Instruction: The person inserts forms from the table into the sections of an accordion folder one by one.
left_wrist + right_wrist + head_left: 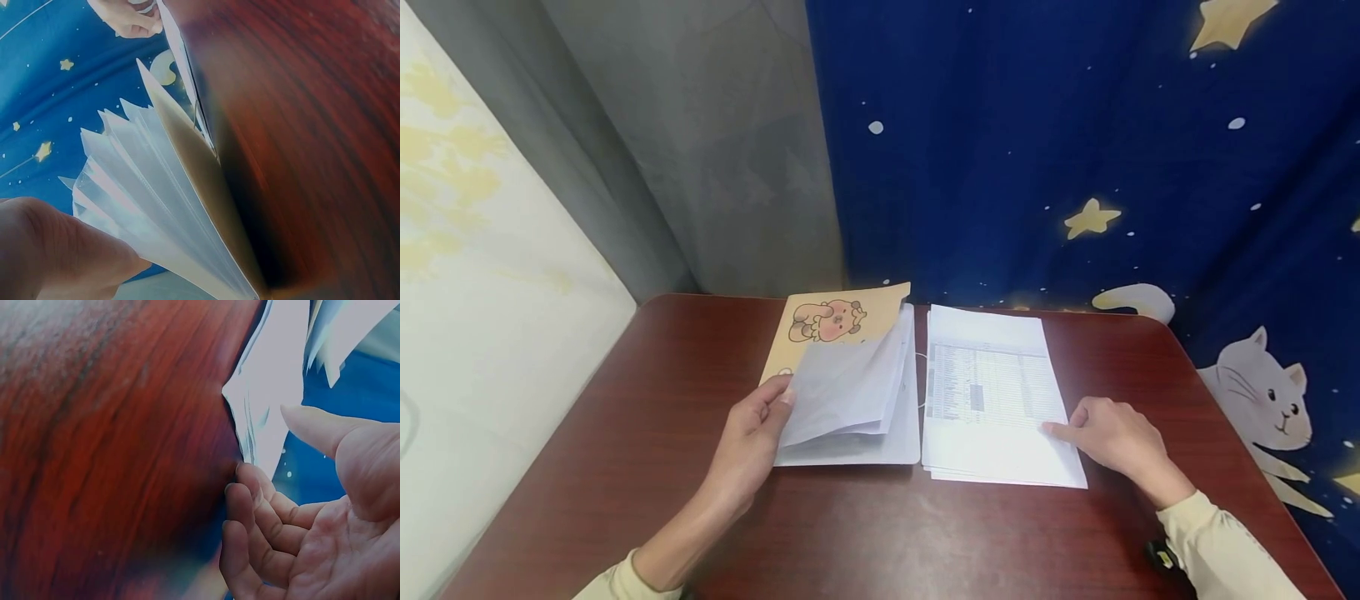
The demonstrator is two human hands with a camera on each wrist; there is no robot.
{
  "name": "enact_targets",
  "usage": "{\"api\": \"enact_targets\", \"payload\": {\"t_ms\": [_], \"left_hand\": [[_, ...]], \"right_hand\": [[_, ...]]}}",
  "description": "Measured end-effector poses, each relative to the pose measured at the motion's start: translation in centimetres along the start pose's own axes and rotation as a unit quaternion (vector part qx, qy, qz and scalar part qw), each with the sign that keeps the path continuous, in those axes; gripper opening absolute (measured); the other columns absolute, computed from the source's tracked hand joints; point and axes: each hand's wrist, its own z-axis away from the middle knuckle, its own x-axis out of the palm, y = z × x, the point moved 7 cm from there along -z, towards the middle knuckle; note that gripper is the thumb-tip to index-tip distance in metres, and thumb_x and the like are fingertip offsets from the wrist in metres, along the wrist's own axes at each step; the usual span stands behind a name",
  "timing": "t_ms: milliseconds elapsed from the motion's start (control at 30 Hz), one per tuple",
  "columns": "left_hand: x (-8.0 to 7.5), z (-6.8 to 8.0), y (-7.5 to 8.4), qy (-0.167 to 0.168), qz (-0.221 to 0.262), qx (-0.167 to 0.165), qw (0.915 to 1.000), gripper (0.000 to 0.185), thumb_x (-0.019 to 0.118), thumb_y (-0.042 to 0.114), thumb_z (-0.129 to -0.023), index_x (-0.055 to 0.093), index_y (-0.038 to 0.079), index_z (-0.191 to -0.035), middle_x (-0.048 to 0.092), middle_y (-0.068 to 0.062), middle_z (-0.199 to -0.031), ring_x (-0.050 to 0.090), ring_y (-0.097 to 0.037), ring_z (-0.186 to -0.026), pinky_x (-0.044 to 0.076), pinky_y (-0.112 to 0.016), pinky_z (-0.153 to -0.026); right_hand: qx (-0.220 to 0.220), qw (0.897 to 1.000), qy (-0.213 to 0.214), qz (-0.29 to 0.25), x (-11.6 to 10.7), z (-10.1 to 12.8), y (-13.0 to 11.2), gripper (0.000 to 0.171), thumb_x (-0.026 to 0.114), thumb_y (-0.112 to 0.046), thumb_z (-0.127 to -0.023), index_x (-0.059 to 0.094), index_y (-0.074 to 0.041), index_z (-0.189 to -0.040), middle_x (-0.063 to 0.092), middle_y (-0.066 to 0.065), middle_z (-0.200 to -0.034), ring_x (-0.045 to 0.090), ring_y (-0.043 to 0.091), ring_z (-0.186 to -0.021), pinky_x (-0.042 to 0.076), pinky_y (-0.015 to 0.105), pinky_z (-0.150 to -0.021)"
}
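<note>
The left hand [751, 437] pinches the folder [850, 392] sleeves; the right hand [1116, 437], fingers loosely curled, touches the paper stack [992, 400].

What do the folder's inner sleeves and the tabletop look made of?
Inner sleeves: thin translucent plastic, probably; they fan out glossy and see-through in the left wrist view. Tabletop: dark red wood grain, glossy; solid wood or laminate, cannot tell.
</note>
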Motion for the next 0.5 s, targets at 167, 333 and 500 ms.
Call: {"api": "enact_targets", "payload": {"t_ms": [167, 333, 500], "left_hand": [[0.03, -0.16, -0.18, 0.000, -0.003, 0.005, 1.0000, 0.032, 0.049, 0.020, -0.113, 0.065, 0.009, -0.139, 0.072, -0.014, -0.124, 0.067, -0.010, -0.104, 0.053, -0.018, -0.093], [0.04, -0.25, -0.22, 0.000, -0.012, 0.006, 0.9999, 0.031, 0.049, 0.020, -0.113, 0.066, 0.009, -0.137, 0.073, -0.013, -0.121, 0.067, -0.012, -0.104, 0.053, -0.019, -0.092], [0.04, -0.27, -0.32, -0.001, -0.019, 0.003, 0.9998, 0.032, 0.049, 0.021, -0.113, 0.066, 0.009, -0.137, 0.073, -0.013, -0.124, 0.065, -0.012, -0.112, 0.051, -0.017, -0.095]], "right_hand": [[0.005, 1.000, -0.004, -0.005, 0.27, -0.13, 0.06, 0.050, 0.081, -0.055, -0.086, 0.073, -0.006, -0.096, 0.071, 0.007, -0.084, 0.058, 0.023, -0.071, 0.042, 0.035, -0.058], [0.015, 1.000, -0.009, -0.008, 0.37, -0.31, 0.24, 0.050, 0.083, -0.051, -0.085, 0.075, -0.004, -0.100, 0.073, 0.009, -0.087, 0.059, 0.023, -0.072, 0.045, 0.037, -0.060], [0.020, 1.000, -0.015, -0.013, 0.41, -0.54, 0.48, 0.051, 0.084, -0.050, -0.085, 0.075, -0.003, -0.102, 0.073, 0.011, -0.090, 0.061, 0.024, -0.075, 0.048, 0.039, -0.062]]}}
